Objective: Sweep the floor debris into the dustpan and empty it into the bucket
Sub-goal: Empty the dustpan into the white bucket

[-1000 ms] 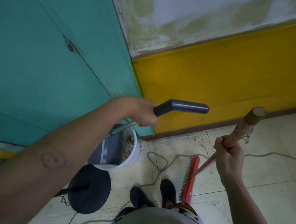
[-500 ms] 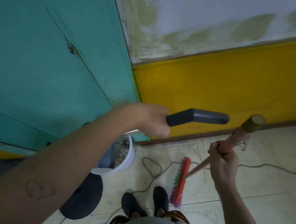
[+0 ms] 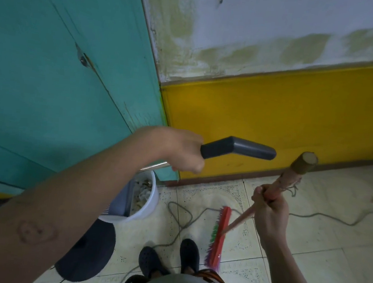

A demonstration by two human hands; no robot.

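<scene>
My left hand [image 3: 180, 150] grips the dark grey dustpan handle [image 3: 237, 149] at chest height. Its metal pole runs down behind my forearm to the grey dustpan [image 3: 121, 200], which stands tipped inside the white bucket [image 3: 150, 203]. Pale debris lies in the bucket. My right hand [image 3: 270, 208] holds the wooden broom handle [image 3: 296, 172] just below its top end. The red broom head [image 3: 218, 233] with its coloured bristles rests on the tiled floor in front of my right foot.
A teal door [image 3: 62, 72] and a yellow-and-white wall [image 3: 274, 118] close the corner behind the bucket. A round black base [image 3: 88, 252] sits on the floor at my left foot. A grey cable [image 3: 180, 216] loops across the tiles towards the right.
The view has tilted up slightly. The dustpan has sunk deeper into the bucket and shows less. Both hands keep their grips; the broom head has barely moved.
</scene>
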